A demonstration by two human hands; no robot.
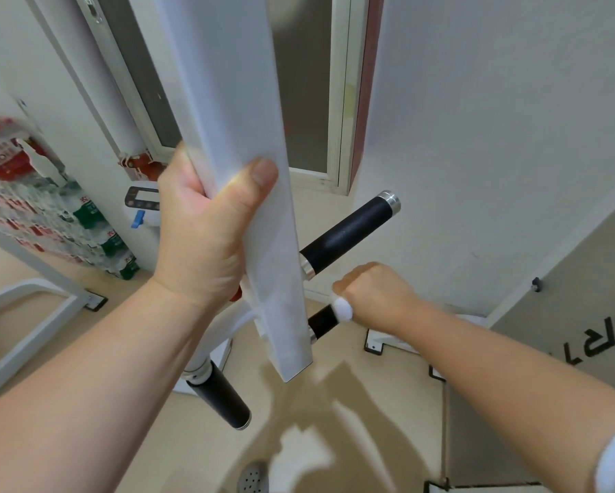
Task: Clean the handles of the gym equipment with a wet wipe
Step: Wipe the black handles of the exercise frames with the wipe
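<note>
A white flat arm (242, 144) of the gym machine hangs in the middle of the view. My left hand (206, 225) grips it, thumb across its front face. Three black handles with chrome collars branch off it. The upper right handle (348, 233) is bare, and so is the lower left handle (220, 396). My right hand (373, 293) is wrapped round the lower right handle (322, 322) with a white wet wipe (342, 309) bunched in the fist. Only a short black stretch of that handle shows; its outer end is hidden by the hand.
A stack of shrink-wrapped water bottles (50, 215) stands at the left by a white frame leg (25, 329). A water dispenser tap (139, 217) sits behind my left hand. White wall on the right, black floor mat edges (437, 371), beige floor below.
</note>
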